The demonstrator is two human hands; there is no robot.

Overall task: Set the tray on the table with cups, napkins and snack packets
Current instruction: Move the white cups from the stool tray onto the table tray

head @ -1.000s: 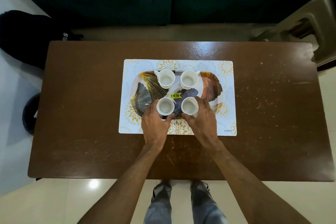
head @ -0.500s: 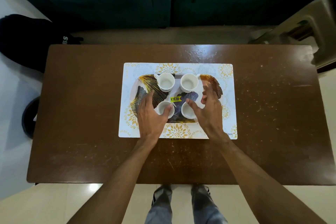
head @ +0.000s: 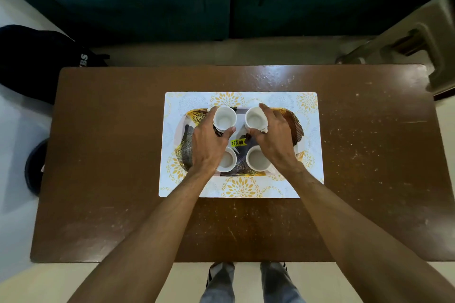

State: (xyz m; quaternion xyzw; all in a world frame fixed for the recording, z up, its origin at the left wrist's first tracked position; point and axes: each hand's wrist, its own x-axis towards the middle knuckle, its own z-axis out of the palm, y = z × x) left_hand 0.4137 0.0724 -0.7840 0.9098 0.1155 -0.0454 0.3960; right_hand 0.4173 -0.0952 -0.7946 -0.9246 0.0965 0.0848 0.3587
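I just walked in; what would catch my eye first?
The left hand grips the far left cup and the right hand the far right cup, on a leaf-patterned tray centred on the brown table. The near left cup and near right cup stand by the wrists, a yellow price sticker among all four.

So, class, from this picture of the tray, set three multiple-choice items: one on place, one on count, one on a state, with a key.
1. The tray lies: A on bare wood; B on the placemat; C on the sofa.
2. Cups on it: A two; B three; C four.
3. The hands: A lie flat; B each grip a far cup; C lift the tray.
1B: placemat shows all round it. 2C: far pair plus near left cup and near right cup. 3B: left hand curls round the far left cup, right hand round the far right cup.
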